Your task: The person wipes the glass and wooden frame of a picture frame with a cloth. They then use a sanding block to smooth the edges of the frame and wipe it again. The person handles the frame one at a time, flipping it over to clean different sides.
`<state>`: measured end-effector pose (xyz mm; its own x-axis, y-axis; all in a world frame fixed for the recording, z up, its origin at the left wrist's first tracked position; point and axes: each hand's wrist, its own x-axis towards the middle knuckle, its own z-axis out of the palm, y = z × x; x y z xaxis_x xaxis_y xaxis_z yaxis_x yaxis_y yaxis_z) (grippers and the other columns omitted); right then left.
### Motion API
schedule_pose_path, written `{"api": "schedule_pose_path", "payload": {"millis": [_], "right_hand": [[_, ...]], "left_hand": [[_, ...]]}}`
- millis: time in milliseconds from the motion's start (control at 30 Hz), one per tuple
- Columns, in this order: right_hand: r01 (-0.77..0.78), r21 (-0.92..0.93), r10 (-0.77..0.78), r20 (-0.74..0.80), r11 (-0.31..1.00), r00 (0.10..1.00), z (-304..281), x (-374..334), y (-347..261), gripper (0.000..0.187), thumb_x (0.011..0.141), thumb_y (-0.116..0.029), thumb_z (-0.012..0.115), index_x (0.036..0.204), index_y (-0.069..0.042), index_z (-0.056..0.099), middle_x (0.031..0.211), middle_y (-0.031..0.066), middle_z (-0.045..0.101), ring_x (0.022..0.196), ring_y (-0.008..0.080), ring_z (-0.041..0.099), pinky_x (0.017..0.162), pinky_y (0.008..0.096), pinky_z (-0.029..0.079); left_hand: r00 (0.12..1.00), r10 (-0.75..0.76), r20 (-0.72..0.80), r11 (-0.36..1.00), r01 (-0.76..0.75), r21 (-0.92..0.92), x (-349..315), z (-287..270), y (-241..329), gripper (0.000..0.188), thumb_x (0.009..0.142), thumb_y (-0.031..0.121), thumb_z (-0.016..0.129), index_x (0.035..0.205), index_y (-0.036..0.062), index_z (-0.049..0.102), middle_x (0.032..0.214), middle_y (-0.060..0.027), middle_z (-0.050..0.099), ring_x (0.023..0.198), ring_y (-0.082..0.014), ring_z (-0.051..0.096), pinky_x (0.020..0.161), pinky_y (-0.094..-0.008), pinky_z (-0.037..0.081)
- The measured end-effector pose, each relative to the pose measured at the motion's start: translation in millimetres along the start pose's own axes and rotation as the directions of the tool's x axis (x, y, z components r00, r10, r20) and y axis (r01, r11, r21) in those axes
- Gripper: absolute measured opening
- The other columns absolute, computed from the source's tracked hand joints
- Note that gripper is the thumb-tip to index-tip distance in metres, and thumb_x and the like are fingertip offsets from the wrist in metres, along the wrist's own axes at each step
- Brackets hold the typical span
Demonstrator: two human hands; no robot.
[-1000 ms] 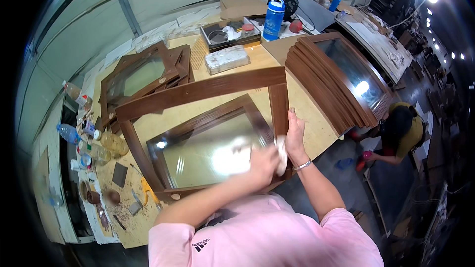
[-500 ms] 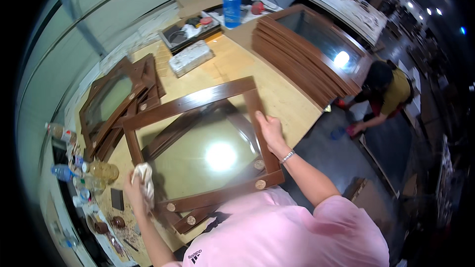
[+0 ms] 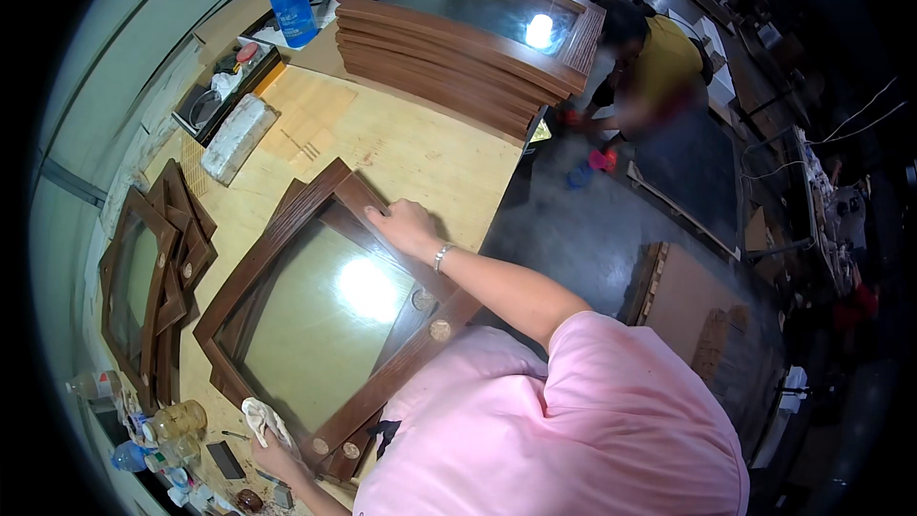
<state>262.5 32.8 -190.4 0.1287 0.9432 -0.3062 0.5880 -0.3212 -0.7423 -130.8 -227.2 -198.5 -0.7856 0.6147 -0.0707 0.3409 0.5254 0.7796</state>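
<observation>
A brown wooden frame with a glass pane (image 3: 277, 344) lies tilted over a second similar frame, whose edges show beneath it and through the glass. My right hand (image 3: 406, 227) grips the frame's far right rail, its thumb and fingers over the wood. My left hand (image 3: 279, 457) is closed on a crumpled white cloth (image 3: 260, 418) beside the frame's near left corner. Round light discs mark the near rail of the frame. Light glares off the pane.
A tall stack of glazed brown frames (image 3: 439, 57) stands at the back right. More frames (image 3: 153, 277) lie piled at left. A white block (image 3: 239, 139), a tray (image 3: 196, 110), a blue bottle (image 3: 291, 5) and several small bottles (image 3: 177, 422) share the bench. A co-worker (image 3: 659, 67) crouches beyond.
The view has swung to the right. The frame has been lowered and turned, its far edge now resting nearer the bench. Both hands keep their holds on frame and cloth.
</observation>
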Motion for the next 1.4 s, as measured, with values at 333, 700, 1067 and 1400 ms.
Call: {"api": "schedule_pose_path", "payload": {"millis": [333, 700, 1067, 1400], "right_hand": [[0.234, -0.457, -0.202, 0.120, 0.858, 0.972, -13.2, 20.6, -10.7, 0.058, 0.087, -0.053, 0.057, 0.084, 0.002, 0.072, 0.080, 0.0217, 0.070, 0.079, 0.0355, 0.069, 0.072, 0.0448, 0.053], [0.289, -0.260, -0.279, 0.078, 0.921, 0.957, 2.9, 78.6, -37.3, 0.036, 0.072, -0.029, 0.078, 0.085, 0.003, 0.069, 0.088, 0.0251, 0.068, 0.085, 0.0371, 0.068, 0.078, 0.0428, 0.053], [0.358, -0.392, -0.331, 0.137, 0.847, 0.933, 0.5, 101.8, -45.4, 0.035, 0.067, -0.029, 0.075, 0.073, 0.005, 0.067, 0.075, 0.0241, 0.067, 0.073, 0.0366, 0.066, 0.070, 0.0427, 0.053], [0.321, -0.465, -0.217, 0.263, 0.825, 0.940, -6.9, 104.0, -60.3, 0.041, 0.065, -0.032, 0.079, 0.085, 0.003, 0.069, 0.088, 0.0220, 0.070, 0.084, 0.0343, 0.069, 0.076, 0.0411, 0.055]], "left_hand": [[0.965, 0.240, -0.108, 0.940, -0.203, 0.273, 3.3, 5.1, -29.2, 0.024, 0.083, 0.017, 0.061, 0.093, -0.0044, 0.063, 0.086, -0.0220, 0.063, 0.080, -0.0382, 0.060, 0.077, -0.0446, 0.046], [0.946, 0.277, -0.165, 0.908, -0.202, 0.367, 6.9, 9.7, -46.0, 0.027, 0.080, 0.019, 0.064, 0.094, -0.0037, 0.062, 0.093, -0.0221, 0.062, 0.088, -0.0401, 0.058, 0.080, -0.0461, 0.044], [0.933, 0.302, -0.195, 0.908, -0.219, 0.356, -4.3, 14.4, -19.3, 0.024, 0.081, 0.018, 0.066, 0.091, -0.0024, 0.060, 0.091, -0.0202, 0.060, 0.086, -0.0398, 0.057, 0.078, -0.0454, 0.045], [0.919, 0.324, -0.225, 0.900, -0.226, 0.373, -7.5, 14.7, -15.1, 0.024, 0.083, 0.021, 0.068, 0.088, -0.0016, 0.059, 0.087, -0.0185, 0.058, 0.083, -0.0384, 0.057, 0.075, -0.0450, 0.045]]}}
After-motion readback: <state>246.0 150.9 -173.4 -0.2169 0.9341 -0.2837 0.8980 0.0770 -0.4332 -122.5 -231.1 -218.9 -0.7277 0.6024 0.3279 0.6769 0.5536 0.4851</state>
